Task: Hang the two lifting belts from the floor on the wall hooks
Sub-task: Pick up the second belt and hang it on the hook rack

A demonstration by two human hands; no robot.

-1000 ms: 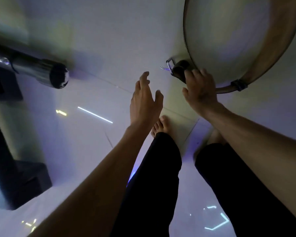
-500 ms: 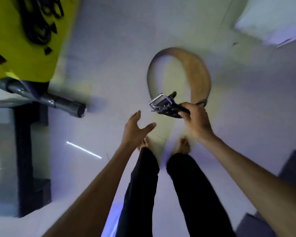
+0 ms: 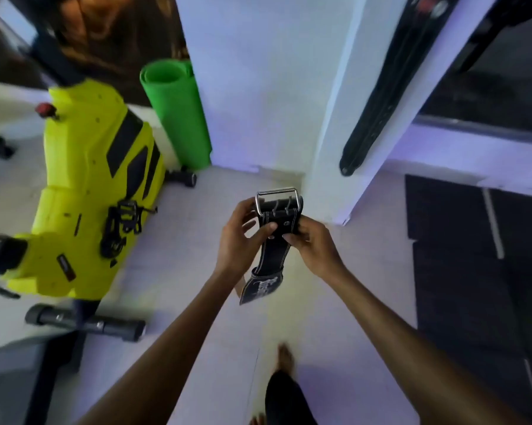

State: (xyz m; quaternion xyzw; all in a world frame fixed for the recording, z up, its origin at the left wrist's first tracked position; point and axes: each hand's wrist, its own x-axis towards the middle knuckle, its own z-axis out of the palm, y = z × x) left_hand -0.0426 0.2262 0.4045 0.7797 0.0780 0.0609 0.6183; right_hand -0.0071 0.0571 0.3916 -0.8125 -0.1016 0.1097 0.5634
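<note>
From the head view I have the black lifting belt off the floor, left hand and right hand both closed on its buckle end before the white pillar, so I judge the next move is raising the steel buckle onto a hook I cannot see.

a white pillar rises at my 12 o'clock, its faces washed in a faint violet light. the floor is pale tile. at 10 o'clock sits a yellow exercise machine on dark feet, with a rolled green mat standing just beside the pillar. dark rubber matting covers the floor at 3 o'clock.
</note>
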